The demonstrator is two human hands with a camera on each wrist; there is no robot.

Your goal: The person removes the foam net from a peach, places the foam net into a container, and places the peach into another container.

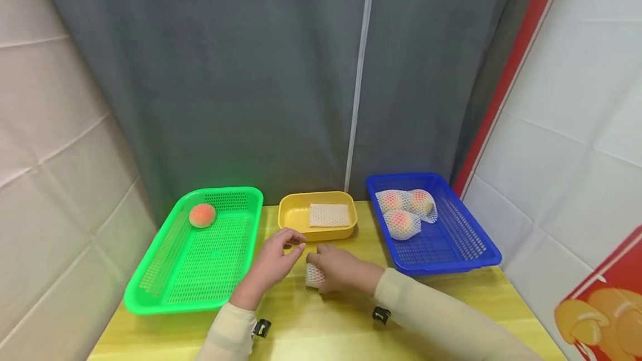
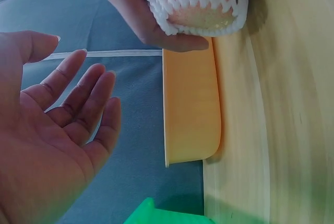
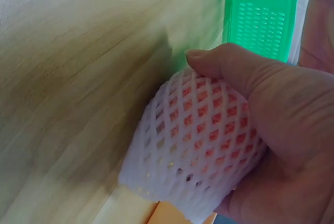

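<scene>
While the green basket (image 1: 215, 263) stands left of the yellow tray (image 1: 316, 234) and the blue basket (image 1: 441, 245) right, the left hand (image 1: 277, 256), fingers loosely bent, holds nothing and the right hand (image 1: 340, 267) grips a netted peach (image 3: 203, 135) before the tray. Three netted peaches (image 1: 401, 223) right of the tray seem done; one bare peach (image 1: 202, 215) left of it seems left to net.

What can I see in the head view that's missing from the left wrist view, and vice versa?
Only the head view shows the blue basket with three netted peaches, the bare peach in the green basket, and white netting in the yellow tray.

Only the left wrist view shows the left hand palm-on, and the held peach's uncovered end.

Both show the right hand holding the netted fruit, the tabletop, the curtain, the tray, and at least a corner of the green basket.
</scene>
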